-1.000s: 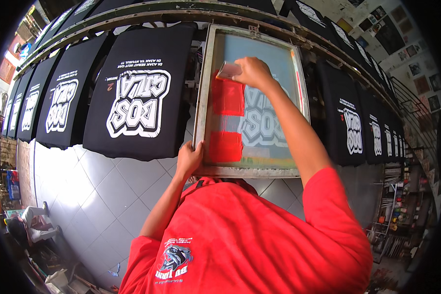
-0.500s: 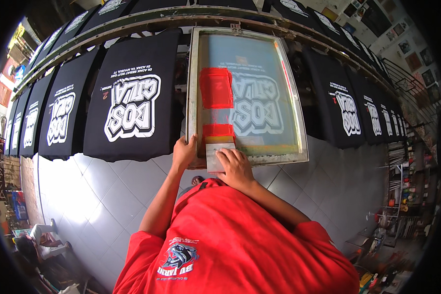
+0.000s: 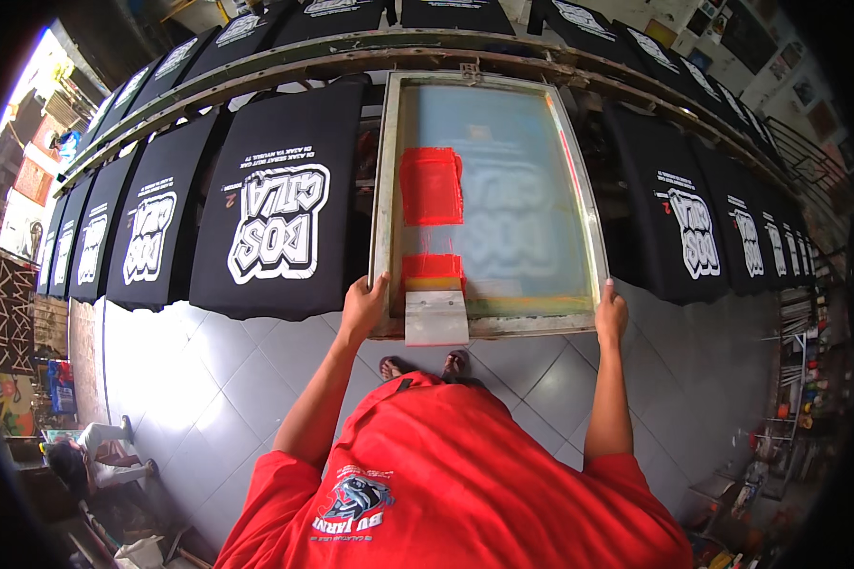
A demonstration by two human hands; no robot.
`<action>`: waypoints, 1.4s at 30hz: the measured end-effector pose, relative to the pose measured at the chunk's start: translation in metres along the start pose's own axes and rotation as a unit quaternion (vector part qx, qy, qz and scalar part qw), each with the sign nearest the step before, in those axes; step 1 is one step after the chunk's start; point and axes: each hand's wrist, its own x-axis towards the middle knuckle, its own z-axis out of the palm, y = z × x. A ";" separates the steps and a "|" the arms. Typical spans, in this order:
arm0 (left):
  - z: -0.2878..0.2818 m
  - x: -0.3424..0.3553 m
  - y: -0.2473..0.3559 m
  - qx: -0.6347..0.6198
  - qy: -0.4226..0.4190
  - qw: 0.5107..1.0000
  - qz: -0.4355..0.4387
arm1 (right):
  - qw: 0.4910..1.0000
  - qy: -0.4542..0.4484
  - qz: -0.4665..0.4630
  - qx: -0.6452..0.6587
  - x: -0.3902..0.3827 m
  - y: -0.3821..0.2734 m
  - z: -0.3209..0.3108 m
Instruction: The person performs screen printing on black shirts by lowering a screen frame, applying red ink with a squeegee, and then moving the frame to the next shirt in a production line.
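In front of me is a screen printing frame (image 3: 385, 209) with pale bluish mesh. Its near left corner is in my left hand (image 3: 362, 305), fingers closed around the edge. My right hand (image 3: 613, 311) grips the near right corner the same way. A flat squeegee (image 3: 436, 319) with a pale metal-looking handle lies unheld across the near left part of the frame, its handle end jutting past the near edge. Beyond its blade are two patches of red ink (image 3: 433, 187) on the mesh. A blurred white print shows through the mesh from beneath.
Black T-shirts with white lettering (image 3: 280, 223) lie in a row left of the frame; more (image 3: 688, 228) lie to the right. A long rail (image 3: 332, 54) runs behind, with further shirts beyond. Shelves stand at far right. Another person (image 3: 100, 460) is low at the left on the tiled floor (image 3: 232, 370).
My right hand has let go of the squeegee and moved right to take the frame's right edge. My left hand still holds the left edge. The print under the mesh looks more blurred.
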 end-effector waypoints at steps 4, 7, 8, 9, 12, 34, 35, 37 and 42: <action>-0.032 -0.011 0.011 0.006 0.017 0.999 0.027 | 0.999 0.032 -0.019 0.027 -0.036 -0.020 -0.012; -0.075 -0.014 0.004 0.003 0.023 0.999 0.048 | 0.999 0.001 -0.001 0.040 -0.076 -0.045 -0.017; -0.094 -0.014 -0.001 -0.011 0.024 0.998 0.050 | 0.999 0.009 -0.004 0.046 -0.091 -0.058 -0.014; -0.113 -0.012 -0.008 -0.023 0.022 0.998 0.055 | 0.999 0.017 -0.017 0.047 -0.108 -0.070 -0.009; -0.182 0.012 -0.059 -0.062 0.023 0.997 0.051 | 0.996 0.030 -0.045 0.078 -0.161 -0.111 0.026; -0.443 0.098 -0.204 -0.036 -0.008 0.999 0.025 | 0.998 -0.026 -0.028 0.041 -0.353 -0.294 0.180; -0.441 0.098 -0.202 -0.035 -0.008 0.999 0.020 | 0.998 -0.023 -0.030 0.041 -0.352 -0.293 0.178; -0.435 0.100 -0.201 -0.073 0.001 0.997 0.025 | 0.998 -0.019 -0.039 0.044 -0.351 -0.292 0.176; -0.435 0.098 -0.193 -0.031 -0.005 0.999 0.011 | 0.999 -0.012 -0.020 0.035 -0.351 -0.292 0.173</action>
